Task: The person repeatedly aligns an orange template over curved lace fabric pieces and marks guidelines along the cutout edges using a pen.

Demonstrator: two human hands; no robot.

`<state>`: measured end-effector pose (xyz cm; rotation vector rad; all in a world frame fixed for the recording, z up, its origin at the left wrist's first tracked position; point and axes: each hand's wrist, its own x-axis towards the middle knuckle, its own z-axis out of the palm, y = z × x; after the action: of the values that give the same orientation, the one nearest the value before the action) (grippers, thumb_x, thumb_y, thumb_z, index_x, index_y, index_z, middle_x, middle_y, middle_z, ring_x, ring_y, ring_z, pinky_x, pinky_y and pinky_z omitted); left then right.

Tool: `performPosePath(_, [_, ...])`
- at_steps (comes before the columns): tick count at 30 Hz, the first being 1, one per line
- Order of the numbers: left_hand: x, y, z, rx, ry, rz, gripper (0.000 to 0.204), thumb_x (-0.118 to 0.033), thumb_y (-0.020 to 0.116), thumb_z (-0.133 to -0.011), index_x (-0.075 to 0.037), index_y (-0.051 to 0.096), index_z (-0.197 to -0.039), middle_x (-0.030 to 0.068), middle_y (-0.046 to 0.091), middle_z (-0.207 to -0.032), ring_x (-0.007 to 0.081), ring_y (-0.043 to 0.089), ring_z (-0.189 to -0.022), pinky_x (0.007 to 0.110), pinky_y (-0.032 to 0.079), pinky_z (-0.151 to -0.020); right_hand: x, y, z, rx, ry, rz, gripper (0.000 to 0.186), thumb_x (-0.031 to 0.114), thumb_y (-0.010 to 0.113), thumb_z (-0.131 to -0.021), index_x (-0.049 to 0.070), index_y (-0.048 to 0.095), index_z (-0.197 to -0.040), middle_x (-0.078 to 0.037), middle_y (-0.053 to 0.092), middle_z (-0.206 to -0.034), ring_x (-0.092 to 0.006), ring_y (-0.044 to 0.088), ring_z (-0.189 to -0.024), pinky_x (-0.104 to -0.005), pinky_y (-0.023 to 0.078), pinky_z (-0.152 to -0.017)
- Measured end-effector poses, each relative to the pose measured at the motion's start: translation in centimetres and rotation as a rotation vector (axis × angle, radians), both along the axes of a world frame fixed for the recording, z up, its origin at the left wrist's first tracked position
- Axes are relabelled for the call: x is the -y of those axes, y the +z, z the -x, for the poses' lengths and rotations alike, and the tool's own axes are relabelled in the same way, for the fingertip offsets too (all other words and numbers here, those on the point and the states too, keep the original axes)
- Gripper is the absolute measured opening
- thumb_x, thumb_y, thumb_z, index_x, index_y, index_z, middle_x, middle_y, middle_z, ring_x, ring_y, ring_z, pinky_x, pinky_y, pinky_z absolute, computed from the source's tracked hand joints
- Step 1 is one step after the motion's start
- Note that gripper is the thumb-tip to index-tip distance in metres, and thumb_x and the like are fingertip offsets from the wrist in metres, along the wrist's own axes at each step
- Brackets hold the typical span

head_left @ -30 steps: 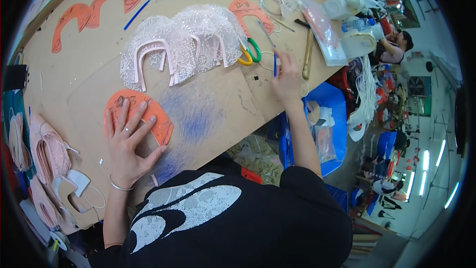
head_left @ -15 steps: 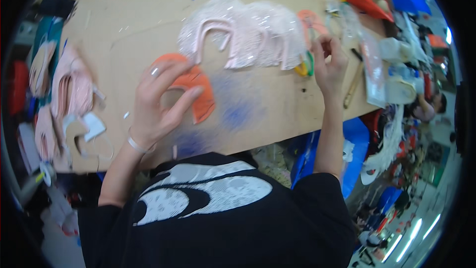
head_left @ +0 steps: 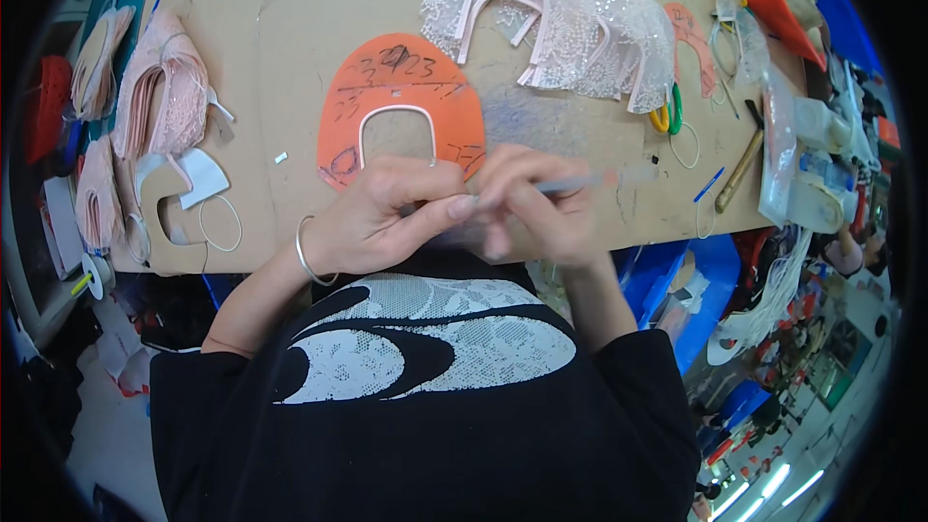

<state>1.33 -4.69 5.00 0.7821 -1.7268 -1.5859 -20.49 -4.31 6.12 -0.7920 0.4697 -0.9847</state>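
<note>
An orange horseshoe template (head_left: 449,121) with dark markings lies flat on the cardboard worktop (head_left: 271,213). Just below it my hands meet at the table's front edge. My left hand (head_left: 401,213) has its fingers curled round one end of a pale pen-like tool (head_left: 570,183). My right hand (head_left: 536,208) grips the same tool, which is blurred and points out to the right. Behind them to the right lie several pale pink, sequined sheer horseshoe pieces (head_left: 580,29), with yellow-and-green handled scissors (head_left: 674,106) beside them.
Pink bundles (head_left: 155,87) and a white cut piece (head_left: 203,174) lie on the left. At the right are a blue pen (head_left: 709,184), a hammer (head_left: 739,164), plastic containers (head_left: 817,203) and a red basket (head_left: 773,10). A blue bin (head_left: 706,300) stands below. A co-worker (head_left: 846,251) sits beyond.
My left hand has released the orange template. My right hand has picked up the pale tool from the worktop's right side, and both hands have come together at the front edge.
</note>
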Motion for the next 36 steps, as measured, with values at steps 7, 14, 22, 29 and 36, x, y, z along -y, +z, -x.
performPosePath(7, [1.9, 0.6, -0.9, 0.128, 0.152, 0.281, 0.023, -0.006, 0.064, -0.092, -0.002, 0.060, -0.069, 0.0023, 0.048, -0.058, 0.0143, 0.040, -0.056, 0.027, 0.034, -0.053, 0.7, -2.1, 0.0, -0.179, -0.442, -0.058, 0.031, 0.018, 0.042, -0.109, -0.003, 0.060, -0.094, -0.011, 0.062, -0.072, -0.0107, 0.049, -0.045, -0.0231, 0.045, -0.042])
performPosePath(14, [1.9, 0.7, 0.6, 0.123, 0.310, 0.294, 0.007, 0.005, 0.065, -0.085, -0.001, 0.065, -0.083, 0.0050, 0.060, -0.076, 0.0123, 0.047, -0.063, 0.024, 0.038, -0.056, 0.9, -1.1, -1.6, -0.341, -0.468, 0.115, 0.032, 0.022, 0.044, -0.109, -0.002, 0.061, -0.097, -0.010, 0.060, -0.069, -0.0105, 0.047, -0.045, -0.0243, 0.045, -0.043])
performPosePath(22, [1.7, -0.4, 1.2, 0.212, 0.305, 0.454, 0.009, 0.007, 0.067, -0.083, 0.000, 0.067, -0.088, 0.0039, 0.060, -0.078, 0.0120, 0.044, -0.060, 0.025, 0.036, -0.055, 0.4, -1.1, -2.9, -0.369, -0.444, -0.013, 0.033, 0.022, 0.044, -0.109, -0.002, 0.062, -0.096, -0.010, 0.060, -0.069, -0.0104, 0.047, -0.045, -0.0241, 0.045, -0.043])
performPosePath(29, [2.8, -1.1, -0.3, 0.319, 0.422, 0.435, 0.006, 0.003, 0.067, -0.084, -0.003, 0.067, -0.086, 0.0012, 0.053, -0.068, 0.0125, 0.042, -0.054, 0.026, 0.036, -0.052, 1.6, -3.1, 2.6, -0.467, -0.758, -0.039, 0.029, 0.019, 0.049, -0.107, 0.000, 0.066, -0.094, -0.008, 0.061, -0.071, -0.0093, 0.050, -0.049, -0.0220, 0.044, -0.046])
performPosePath(36, [8.2, -1.1, -2.4, 0.528, 0.716, 0.515, 0.026, 0.002, 0.069, -0.082, -0.002, 0.070, -0.108, 0.0066, 0.064, -0.095, 0.0166, 0.057, -0.082, 0.026, 0.046, -0.076, 0.3, -5.1, 2.4, -0.970, -0.706, 0.339, 0.012, 0.003, 0.060, -0.097, -0.003, 0.069, -0.090, -0.006, 0.064, -0.073, -0.0111, 0.053, -0.052, -0.0226, 0.042, -0.049])
